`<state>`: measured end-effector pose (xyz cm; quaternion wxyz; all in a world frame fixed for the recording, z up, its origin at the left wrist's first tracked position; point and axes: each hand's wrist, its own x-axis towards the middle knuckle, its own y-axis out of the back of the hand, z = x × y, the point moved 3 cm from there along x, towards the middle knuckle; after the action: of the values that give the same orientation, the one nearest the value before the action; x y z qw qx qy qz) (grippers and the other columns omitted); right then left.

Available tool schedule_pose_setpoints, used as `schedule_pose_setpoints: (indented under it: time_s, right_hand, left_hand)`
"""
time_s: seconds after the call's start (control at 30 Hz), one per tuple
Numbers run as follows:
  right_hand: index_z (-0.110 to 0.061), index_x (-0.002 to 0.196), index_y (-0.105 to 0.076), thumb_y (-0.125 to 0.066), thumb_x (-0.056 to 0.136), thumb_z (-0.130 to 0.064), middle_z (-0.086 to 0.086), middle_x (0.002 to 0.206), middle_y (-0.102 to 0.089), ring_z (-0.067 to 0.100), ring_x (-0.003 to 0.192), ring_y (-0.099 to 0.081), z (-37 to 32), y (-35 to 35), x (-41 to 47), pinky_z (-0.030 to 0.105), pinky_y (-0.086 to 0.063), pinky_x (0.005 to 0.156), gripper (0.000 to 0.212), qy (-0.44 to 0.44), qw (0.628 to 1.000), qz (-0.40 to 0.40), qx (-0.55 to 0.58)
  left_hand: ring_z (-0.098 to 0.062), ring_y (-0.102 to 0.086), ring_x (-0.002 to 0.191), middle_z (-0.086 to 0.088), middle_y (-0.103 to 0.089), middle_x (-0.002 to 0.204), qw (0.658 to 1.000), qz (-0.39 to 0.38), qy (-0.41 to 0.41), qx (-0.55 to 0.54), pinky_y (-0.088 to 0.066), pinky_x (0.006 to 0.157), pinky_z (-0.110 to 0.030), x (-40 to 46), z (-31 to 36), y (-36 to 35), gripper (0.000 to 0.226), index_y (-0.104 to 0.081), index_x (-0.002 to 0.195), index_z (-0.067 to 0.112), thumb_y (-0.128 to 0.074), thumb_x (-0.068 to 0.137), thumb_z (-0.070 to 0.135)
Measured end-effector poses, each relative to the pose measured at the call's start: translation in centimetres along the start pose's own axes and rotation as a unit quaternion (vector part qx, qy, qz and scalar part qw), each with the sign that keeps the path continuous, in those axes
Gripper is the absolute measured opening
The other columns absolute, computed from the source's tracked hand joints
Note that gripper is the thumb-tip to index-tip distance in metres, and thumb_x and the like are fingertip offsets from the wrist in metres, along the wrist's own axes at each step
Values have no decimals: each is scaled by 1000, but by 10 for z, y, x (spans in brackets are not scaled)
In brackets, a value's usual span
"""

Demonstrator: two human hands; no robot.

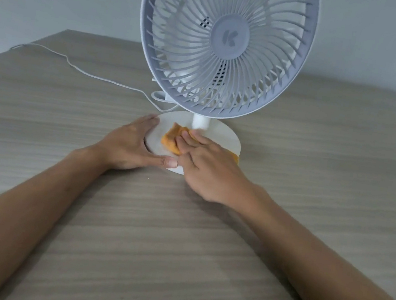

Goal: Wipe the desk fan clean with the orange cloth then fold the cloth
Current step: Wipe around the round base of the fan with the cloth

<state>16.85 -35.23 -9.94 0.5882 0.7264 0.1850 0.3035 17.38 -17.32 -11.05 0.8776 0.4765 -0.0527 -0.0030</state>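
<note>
A white desk fan (229,38) with a round grille stands upright on the wooden desk, on a flat round white base (222,134). My left hand (131,143) grips the base's left front rim, thumb along the front edge. My right hand (206,166) lies flat on the base and presses the orange cloth (171,140) down onto it, just in front of the fan's white post. Most of the cloth is hidden under my fingers; a bit of orange also peeks out right of my hand.
The fan's white power cord (80,70) runs from behind the base across the desk to the far left edge. The wooden desk (176,250) stretches wide on every side, with a plain grey wall behind it.
</note>
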Motion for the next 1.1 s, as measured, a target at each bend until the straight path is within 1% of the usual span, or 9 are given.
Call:
schedule_pose_setpoints:
  time_s: [0.1, 0.17, 0.23, 0.33, 0.47, 0.63, 0.73, 0.87, 1.1]
  right_hand:
    - [-6, 153, -27, -21, 106, -18, 7, 164, -20, 10, 152, -9, -3, 5, 0, 0, 24, 99, 49, 26, 999, -17, 27]
    - [-14, 153, -33, -26, 106, -20, -1, 164, -21, 7, 151, -12, 4, 13, -10, 13, 7, 120, 48, 26, 995, 9, 93]
    - [-14, 149, -41, -33, 104, -16, 0, 161, -29, 7, 150, -20, 19, 23, -23, 25, -11, 124, 46, 20, 990, 62, 126]
    - [-8, 143, -49, -39, 101, -8, 6, 154, -42, 10, 146, -33, 52, 33, -40, 12, -12, 119, 43, -14, 984, 127, 126]
    - [-15, 140, -54, -34, 105, -15, -2, 151, -46, 2, 141, -37, 83, 28, -49, 7, -17, 114, 41, -39, 986, 87, 136]
    - [-17, 127, -65, -26, 108, -32, -9, 134, -64, 2, 128, -50, 92, 20, -46, -2, -24, 97, 46, -38, 990, 66, 115]
    - [-17, 129, -64, -28, 108, -32, -11, 136, -61, 0, 131, -43, 96, 20, -46, 6, -27, 101, 44, -18, 993, 63, 99]
    - [-11, 123, -62, -30, 107, -33, -15, 136, -54, 14, 120, -55, 98, 18, -44, 22, -36, 100, 42, -12, 993, 62, 102]
    - [-23, 138, -56, -47, 92, -51, -7, 148, -47, -10, 135, -34, 99, 21, -42, 20, -23, 119, 55, -19, 995, 31, 89]
  left_hand:
    - [-9, -22, 146, 6, -21, 161, 1000, 14, -12, -4, -16, 117, -26, -8, 5, 3, 138, -24, 151, 18, -57, 38, 89]
    - [-12, -28, 144, 3, -29, 158, 998, 49, -38, -6, -21, 115, -26, -15, 11, 2, 129, -28, 149, 19, -59, 46, 90]
    - [-16, -38, 138, 3, -37, 154, 995, 92, -47, -8, -28, 113, -29, -22, 17, 1, 121, -30, 147, 21, -57, 50, 87]
    - [-18, -34, 141, 0, -32, 155, 982, 135, -119, 52, -30, 114, -33, -34, 30, -4, 97, -37, 142, 21, -51, 68, 83]
    - [-21, -16, 149, -3, -21, 161, 949, 102, -237, 181, -19, 120, -41, -44, 59, -18, 78, -32, 147, 37, -37, 80, 78]
    - [-16, -14, 149, 6, -14, 163, 963, 16, -175, 203, -14, 121, -36, -33, 49, -22, 71, -4, 144, 59, -20, 79, 84]
    - [-14, -10, 150, 1, -13, 163, 966, 7, -145, 216, -6, 123, -37, -25, 35, -15, 75, -6, 145, 58, -12, 76, 87]
    - [-9, -5, 150, -2, -14, 163, 971, 2, -101, 217, 1, 122, -39, -7, 22, -7, 80, -13, 148, 51, -6, 75, 86]
    - [-9, 5, 150, 4, -3, 164, 984, -16, -67, 165, 4, 122, -39, 10, 12, -1, 83, -16, 149, 46, -3, 76, 84]
